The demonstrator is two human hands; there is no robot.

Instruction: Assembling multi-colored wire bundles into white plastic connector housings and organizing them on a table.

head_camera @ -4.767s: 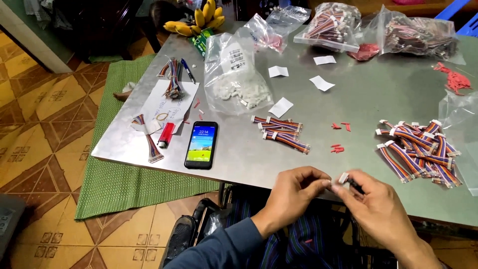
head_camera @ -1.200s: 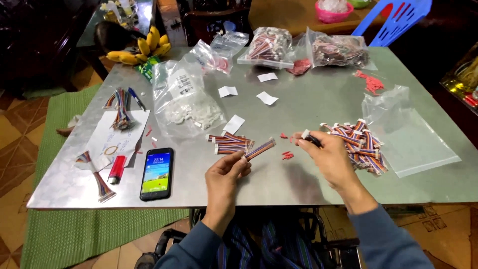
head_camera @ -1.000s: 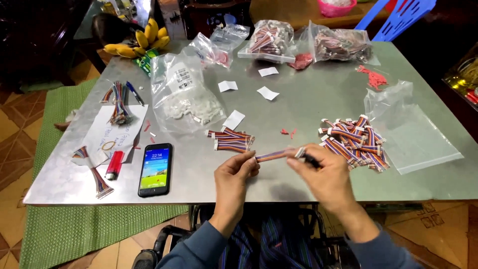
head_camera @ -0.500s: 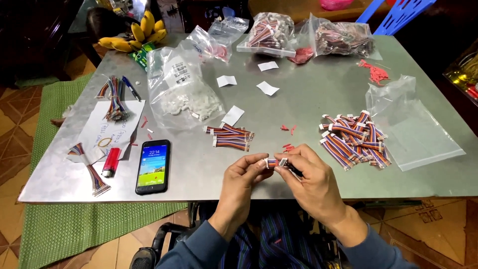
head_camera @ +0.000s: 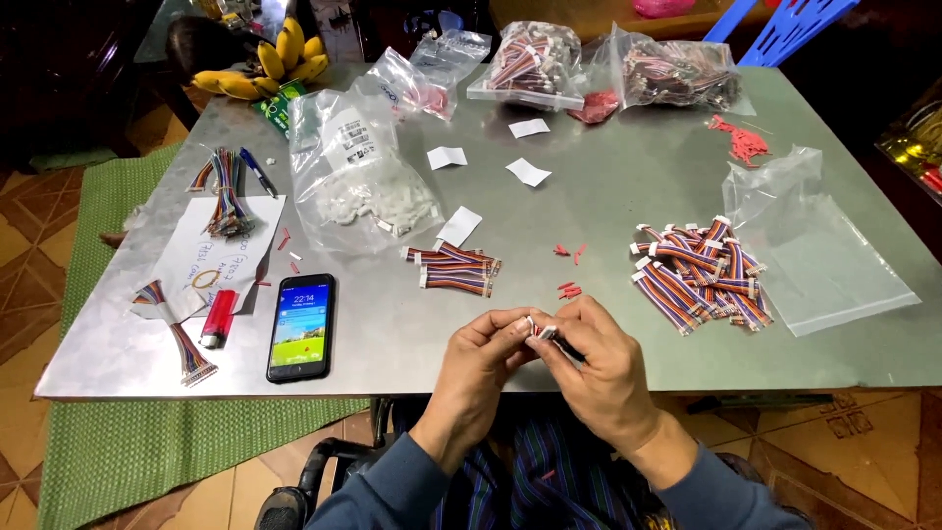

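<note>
Your two hands meet just above the near edge of the steel table [head_camera: 412,344], at its middle, and the thing between them is a small white connector housing [head_camera: 546,333] with a short dark wire tail running off to the right under your right fingers. Your left hand [head_camera: 483,355] comes in from the lower left with the wrist bent upward, thumb and forefinger pressed together on the connector's left end. Your right hand [head_camera: 601,371] comes in from the lower right, palm down, fingers curled and pinching the same piece from the right side, so the part's long axis lies roughly left to right, parallel to the near edge. Both hands are touching it; neither is nearer. Whether any wires are already seated in the housing is too small to tell. Beyond your fingers, toward the table's middle, lie a few red scraps [head_camera: 568,291] and a short stack of rainbow ribbon cables [head_camera: 456,269]. To the right of those, nearer the right edge, sits the larger heap of ribbon cables [head_camera: 697,273], touching an empty clear bag [head_camera: 824,265]. Toward the left edge rest a smartphone [head_camera: 300,326] and a red lighter [head_camera: 219,316]. Near the far edge are a bag of white housings [head_camera: 358,177] and more bagged cables [head_camera: 535,69].
</note>
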